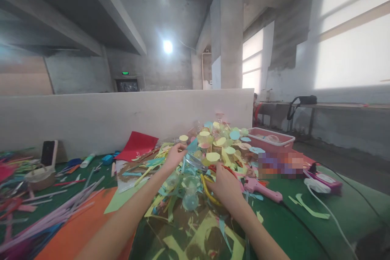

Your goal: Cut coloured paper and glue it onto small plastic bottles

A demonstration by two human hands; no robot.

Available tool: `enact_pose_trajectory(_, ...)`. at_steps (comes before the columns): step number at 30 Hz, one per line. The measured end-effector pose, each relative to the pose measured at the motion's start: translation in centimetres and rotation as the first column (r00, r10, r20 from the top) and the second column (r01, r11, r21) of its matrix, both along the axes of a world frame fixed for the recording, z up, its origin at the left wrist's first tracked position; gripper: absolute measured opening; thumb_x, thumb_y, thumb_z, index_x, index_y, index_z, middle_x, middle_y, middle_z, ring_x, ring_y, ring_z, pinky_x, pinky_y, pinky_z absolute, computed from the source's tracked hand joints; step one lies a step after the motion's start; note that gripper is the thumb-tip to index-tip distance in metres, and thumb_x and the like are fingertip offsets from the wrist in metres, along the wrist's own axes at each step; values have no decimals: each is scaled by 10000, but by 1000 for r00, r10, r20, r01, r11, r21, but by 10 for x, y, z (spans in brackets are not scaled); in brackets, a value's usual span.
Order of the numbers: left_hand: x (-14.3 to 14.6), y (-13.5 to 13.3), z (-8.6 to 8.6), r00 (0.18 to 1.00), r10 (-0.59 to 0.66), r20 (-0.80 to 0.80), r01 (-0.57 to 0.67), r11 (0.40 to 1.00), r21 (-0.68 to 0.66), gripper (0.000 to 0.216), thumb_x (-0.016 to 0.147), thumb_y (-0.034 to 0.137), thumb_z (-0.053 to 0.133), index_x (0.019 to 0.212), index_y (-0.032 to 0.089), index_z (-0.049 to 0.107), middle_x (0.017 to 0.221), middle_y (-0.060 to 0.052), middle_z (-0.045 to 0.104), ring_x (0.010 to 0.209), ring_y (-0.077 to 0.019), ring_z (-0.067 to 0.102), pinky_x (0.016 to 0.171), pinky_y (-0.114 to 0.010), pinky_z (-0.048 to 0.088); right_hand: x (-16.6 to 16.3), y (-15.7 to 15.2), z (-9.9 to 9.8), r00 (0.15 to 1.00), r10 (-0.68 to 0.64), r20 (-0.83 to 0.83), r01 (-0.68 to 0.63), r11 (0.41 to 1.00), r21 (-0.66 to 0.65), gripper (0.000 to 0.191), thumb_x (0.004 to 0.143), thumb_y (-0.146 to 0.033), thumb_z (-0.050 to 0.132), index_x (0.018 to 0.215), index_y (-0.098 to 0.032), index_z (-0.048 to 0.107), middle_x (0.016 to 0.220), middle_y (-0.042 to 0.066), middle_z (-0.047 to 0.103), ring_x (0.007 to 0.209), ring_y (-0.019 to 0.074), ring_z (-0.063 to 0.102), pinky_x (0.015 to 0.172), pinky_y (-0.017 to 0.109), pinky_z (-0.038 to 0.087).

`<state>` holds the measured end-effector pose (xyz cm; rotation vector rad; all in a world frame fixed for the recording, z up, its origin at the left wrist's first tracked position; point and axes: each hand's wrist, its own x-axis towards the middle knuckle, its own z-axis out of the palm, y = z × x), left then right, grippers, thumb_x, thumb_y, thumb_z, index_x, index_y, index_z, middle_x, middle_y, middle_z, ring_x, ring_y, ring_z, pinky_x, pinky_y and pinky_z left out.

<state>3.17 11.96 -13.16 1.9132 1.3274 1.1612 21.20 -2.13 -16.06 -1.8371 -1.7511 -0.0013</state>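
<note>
My left hand (176, 157) pinches a small piece of blue paper (192, 146) above the middle of the table. In my right hand (224, 185) are scissors (196, 163) with yellow and red handles, their metal blades pointing left toward the blue paper. The blades lie just below that paper; whether they touch it I cannot tell. Around both hands spreads a heap of cut yellow, blue and pink paper pieces. Clear rounded plastic pieces (190, 201) sit beneath the scissors, and a pale yellow paper disc (212, 157) lies just beyond them.
A pink glue gun (265, 189) with a black cord lies right of my right hand. Behind it stands a pink basket (286, 143). Red paper (137, 146), orange paper (82, 223) and purple strips (65, 211) lie at left. A white partition (128, 118) borders the table's back.
</note>
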Motion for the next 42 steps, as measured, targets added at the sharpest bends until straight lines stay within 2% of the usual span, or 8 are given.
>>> enact_pose_trajectory(6, -19, 17, 5, 985, 133, 106, -137, 990, 33, 345, 910, 337, 600, 1211, 171, 573, 1215, -89, 611, 1016, -223, 631, 848, -440, 542, 1, -2, 4, 999, -49, -7, 49, 998, -30, 323, 830, -372, 632, 1035, -136, 551, 1021, 157, 712, 997, 309, 664, 740, 309, 426)
enact_pose_trajectory(13, -51, 43, 27, 897, 307, 317, -340, 939, 53, 353, 910, 338, 599, 1220, 173, 568, 1227, -91, 605, 1027, -227, 628, 853, -445, 540, 3, 0, 1, 998, -57, -32, 57, 998, -14, 323, 850, -373, 613, 1051, -128, 549, 1015, 148, 718, 997, 298, 666, 732, 298, 422)
enact_pose_trajectory(20, -85, 34, 38, 802, 426, 419, -461, 887, -20, 357, 912, 340, 595, 1228, 177, 563, 1235, -93, 600, 1026, -227, 627, 850, -443, 542, 1, -2, 3, 996, -42, -73, 39, 999, -36, 333, 826, -361, 614, 1066, -141, 541, 1024, 156, 719, 994, 315, 669, 707, 308, 418)
enact_pose_trajectory(26, -73, 18, 42, 851, 317, 418, -368, 929, 45, 347, 913, 339, 593, 1222, 181, 569, 1241, -92, 599, 1034, -227, 624, 860, -444, 538, 3, 6, -6, 958, -15, -287, -3, 998, -62, 340, 821, -397, 578, 1083, -192, 510, 974, 115, 719, 840, 268, 691, 618, 292, 415)
enact_pose_trajectory(28, -58, 12, 45, 876, 248, 414, -305, 949, 76, 339, 913, 340, 594, 1210, 178, 576, 1233, -89, 604, 1033, -228, 624, 860, -443, 537, 3, 12, -10, 880, 82, -468, -100, 995, -13, 344, 822, -427, 575, 1068, -206, 484, 955, 100, 712, 825, 258, 683, 628, 297, 436)
enact_pose_trajectory(31, -31, 0, 45, 910, 116, 399, -168, 981, 98, 328, 910, 341, 599, 1188, 168, 587, 1198, -82, 620, 1006, -223, 633, 842, -432, 544, -1, 18, -14, 675, 271, -687, -271, 956, 111, 392, 792, -519, 606, 986, -215, 451, 921, 89, 686, 843, 249, 659, 675, 313, 470)
enact_pose_trajectory(36, 6, -27, 40, 916, -95, 389, 63, 994, 93, 293, 911, 333, 601, 1144, 156, 600, 1112, -70, 647, 916, -190, 652, 782, -392, 560, -7, 12, -9, 547, 353, -759, -383, 912, 148, 468, 753, -653, 610, 879, -221, 480, 743, -6, 597, 691, 179, 583, 596, 280, 443)
enact_pose_trajectory(42, 24, -41, 40, 883, -173, 437, 144, 985, 98, 267, 913, 328, 598, 1113, 151, 608, 1071, -61, 654, 883, -178, 653, 764, -377, 561, -7, 6, 0, 483, 363, -797, -412, 897, 159, 514, 733, -707, 590, 847, -223, 458, 587, -85, 403, 507, 107, 382, 469, 242, 295)
